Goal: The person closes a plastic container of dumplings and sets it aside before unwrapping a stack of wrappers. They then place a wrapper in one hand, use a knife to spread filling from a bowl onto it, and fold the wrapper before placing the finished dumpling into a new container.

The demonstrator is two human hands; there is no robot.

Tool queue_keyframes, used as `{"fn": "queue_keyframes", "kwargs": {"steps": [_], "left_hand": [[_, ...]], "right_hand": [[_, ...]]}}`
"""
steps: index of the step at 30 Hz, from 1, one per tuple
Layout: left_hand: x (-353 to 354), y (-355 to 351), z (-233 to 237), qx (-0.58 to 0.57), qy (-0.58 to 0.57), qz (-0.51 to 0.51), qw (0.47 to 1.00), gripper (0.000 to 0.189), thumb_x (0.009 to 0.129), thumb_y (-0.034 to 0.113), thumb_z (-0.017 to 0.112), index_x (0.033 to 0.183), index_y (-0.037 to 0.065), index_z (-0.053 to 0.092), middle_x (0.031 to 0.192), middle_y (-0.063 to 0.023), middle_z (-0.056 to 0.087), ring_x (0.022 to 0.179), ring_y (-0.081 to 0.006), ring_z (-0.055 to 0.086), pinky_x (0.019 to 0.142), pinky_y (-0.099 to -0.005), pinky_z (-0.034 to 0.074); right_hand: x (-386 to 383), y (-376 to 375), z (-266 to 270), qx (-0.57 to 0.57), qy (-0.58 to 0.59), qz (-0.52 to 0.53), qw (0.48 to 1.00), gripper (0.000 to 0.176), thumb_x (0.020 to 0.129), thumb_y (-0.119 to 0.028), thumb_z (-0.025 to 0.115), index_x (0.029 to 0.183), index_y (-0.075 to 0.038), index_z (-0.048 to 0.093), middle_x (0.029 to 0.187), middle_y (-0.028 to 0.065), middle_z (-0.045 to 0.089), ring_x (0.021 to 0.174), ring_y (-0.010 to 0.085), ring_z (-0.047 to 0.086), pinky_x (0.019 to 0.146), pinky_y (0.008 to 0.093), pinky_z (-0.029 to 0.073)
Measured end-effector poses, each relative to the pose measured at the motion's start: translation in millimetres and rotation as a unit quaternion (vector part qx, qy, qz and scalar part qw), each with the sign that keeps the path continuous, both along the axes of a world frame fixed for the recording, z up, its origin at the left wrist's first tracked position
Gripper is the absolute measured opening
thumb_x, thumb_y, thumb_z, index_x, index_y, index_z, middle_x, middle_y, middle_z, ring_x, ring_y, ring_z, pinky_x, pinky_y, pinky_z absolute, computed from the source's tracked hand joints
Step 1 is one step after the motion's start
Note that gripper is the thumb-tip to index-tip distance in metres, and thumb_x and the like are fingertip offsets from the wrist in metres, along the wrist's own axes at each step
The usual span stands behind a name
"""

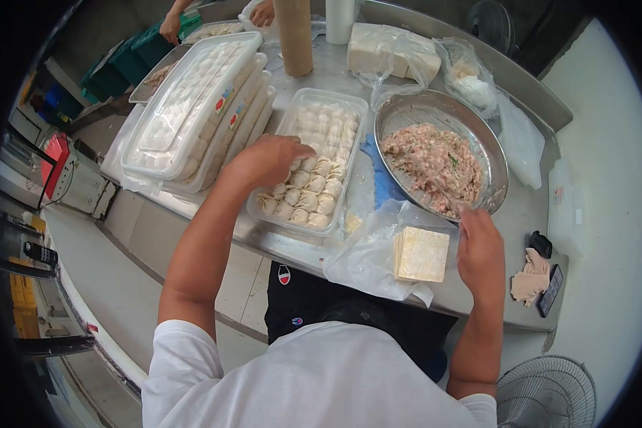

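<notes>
My left hand [269,161] reaches over a clear plastic tray [264,220] filled with rows of dumplings [308,198]. Its fingers are closed at a dumpling in the middle of the tray. My right hand [481,246] is closed at the near edge of a round metal bowl [505,187]. It grips a thin tool, mostly hidden, whose end goes into the minced meat filling [435,160]. Just left of that hand, a stack of square dumpling wrappers [422,255] lies on a plastic bag [360,251].
Stacked, lidded dumpling trays [200,107] stand at left. Behind are a brown cylinder [293,36], a white roll [340,21] and bagged white blocks [392,53]. A blue cloth [385,185] lies beside the bowl. A phone [550,291] sits at right. Another person's hand [170,28] shows at top left.
</notes>
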State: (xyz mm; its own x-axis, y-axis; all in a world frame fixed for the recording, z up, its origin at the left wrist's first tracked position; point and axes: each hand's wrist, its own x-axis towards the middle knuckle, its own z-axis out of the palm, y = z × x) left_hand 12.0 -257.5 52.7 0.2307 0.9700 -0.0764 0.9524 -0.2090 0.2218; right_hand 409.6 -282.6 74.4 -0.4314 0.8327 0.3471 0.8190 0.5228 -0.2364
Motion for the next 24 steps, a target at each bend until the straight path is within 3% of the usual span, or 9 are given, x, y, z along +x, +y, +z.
{"fn": "queue_keyframes", "kwargs": {"steps": [3, 6, 8, 10, 12, 15, 16, 20, 24], "left_hand": [[-2.2, 2.1, -3.6, -0.009, 0.011, -0.036, 0.999, 0.051, 0.078, -0.009, 0.056, 0.123, 0.013, 0.069, 0.116, -0.0147, 0.067, 0.109, -0.0346, 0.064, 0.096, -0.0434, 0.049], [8.6, -9.1, -1.9, -0.023, -0.005, -0.007, 1.000, 0.049, 0.078, -0.009, 0.056, 0.121, 0.011, 0.070, 0.118, -0.0158, 0.066, 0.112, -0.0344, 0.063, 0.097, -0.0442, 0.049], [25.0, -21.4, -6.7, 0.132, 0.002, 0.026, 0.991, 0.054, 0.075, -0.013, 0.049, 0.122, 0.007, 0.068, 0.118, -0.0160, 0.065, 0.116, -0.0352, 0.059, 0.100, -0.0438, 0.048], [55.5, -29.9, -10.6, 0.214, -0.069, 0.007, 0.974, 0.049, 0.076, -0.011, 0.053, 0.120, 0.005, 0.068, 0.121, -0.0162, 0.063, 0.120, -0.0354, 0.056, 0.104, -0.0440, 0.046], [104.7, -46.5, -19.0, 0.176, -0.241, -0.070, 0.952, 0.046, 0.073, -0.009, 0.061, 0.117, 0.002, 0.068, 0.121, -0.0174, 0.063, 0.119, -0.0362, 0.056, 0.105, -0.0443, 0.045], [177.5, -60.3, -30.6, 0.053, -0.325, -0.212, 0.920, 0.045, 0.075, 0.003, 0.072, 0.119, 0.002, 0.065, 0.123, -0.0170, 0.059, 0.121, -0.0364, 0.054, 0.107, -0.0438, 0.043], [198.5, -62.8, -39.2, 0.073, -0.357, -0.213, 0.907, 0.038, 0.078, 0.008, 0.074, 0.114, 0.002, 0.066, 0.117, -0.0162, 0.060, 0.117, -0.0354, 0.055, 0.102, -0.0449, 0.046], [232.2, -50.9, -48.4, 0.085, -0.261, -0.220, 0.936, 0.029, 0.078, 0.016, 0.077, 0.103, 0.004, 0.068, 0.112, -0.0147, 0.059, 0.107, -0.0329, 0.057, 0.088, -0.0454, 0.047], [236.6, -50.9, -38.9, 0.052, -0.230, -0.209, 0.949, 0.027, 0.078, 0.016, 0.076, 0.102, 0.005, 0.070, 0.112, -0.0145, 0.059, 0.108, -0.0335, 0.056, 0.089, -0.0465, 0.047]], "right_hand": [[-23.8, 12.2, 22.6, 0.037, -0.131, -0.060, 0.989, 0.024, 0.087, -0.004, 0.057, 0.108, -0.002, 0.068, 0.092, 0.0153, 0.064, 0.090, 0.0349, 0.069, 0.075, 0.0459, 0.056], [-49.9, 34.9, 19.5, 0.059, -0.169, -0.063, 0.982, 0.016, 0.088, -0.006, 0.055, 0.098, -0.003, 0.068, 0.089, 0.0150, 0.067, 0.081, 0.0352, 0.070, 0.069, 0.0455, 0.057], [-62.9, 50.5, -8.5, 0.053, -0.166, -0.051, 0.983, 0.014, 0.088, -0.006, 0.055, 0.094, -0.003, 0.067, 0.087, 0.0157, 0.067, 0.078, 0.0352, 0.070, 0.067, 0.0452, 0.058], [-69.8, 55.8, -16.7, 0.048, -0.164, -0.031, 0.985, 0.013, 0.087, -0.006, 0.055, 0.089, -0.003, 0.067, 0.085, 0.0164, 0.068, 0.075, 0.0352, 0.071, 0.064, 0.0450, 0.058], [-72.1, 57.2, -16.9, 0.007, -0.157, 0.003, 0.988, 0.015, 0.087, -0.007, 0.054, 0.090, -0.005, 0.069, 0.086, 0.0163, 0.070, 0.081, 0.0364, 0.071, 0.070, 0.0468, 0.058], [-52.3, 62.1, 13.2, -0.015, -0.199, 0.031, 0.979, 0.017, 0.086, -0.006, 0.054, 0.092, -0.005, 0.070, 0.089, 0.0162, 0.070, 0.088, 0.0381, 0.070, 0.077, 0.0488, 0.056], [-50.3, 63.0, 20.6, -0.014, -0.203, 0.032, 0.979, 0.017, 0.086, -0.006, 0.054, 0.092, -0.005, 0.070, 0.089, 0.0162, 0.070, 0.088, 0.0381, 0.070, 0.077, 0.0488, 0.056], [-52.9, 72.5, 21.8, 0.007, -0.193, -0.024, 0.981, 0.017, 0.085, -0.007, 0.054, 0.091, -0.005, 0.070, 0.090, 0.0168, 0.070, 0.091, 0.0387, 0.069, 0.080, 0.0495, 0.055], [-65.5, 85.0, -11.7, -0.009, -0.156, 0.010, 0.988, 0.014, 0.083, -0.008, 0.056, 0.088, -0.004, 0.069, 0.093, 0.0203, 0.069, 0.087, 0.0401, 0.067, 0.080, 0.0509, 0.053]]}}
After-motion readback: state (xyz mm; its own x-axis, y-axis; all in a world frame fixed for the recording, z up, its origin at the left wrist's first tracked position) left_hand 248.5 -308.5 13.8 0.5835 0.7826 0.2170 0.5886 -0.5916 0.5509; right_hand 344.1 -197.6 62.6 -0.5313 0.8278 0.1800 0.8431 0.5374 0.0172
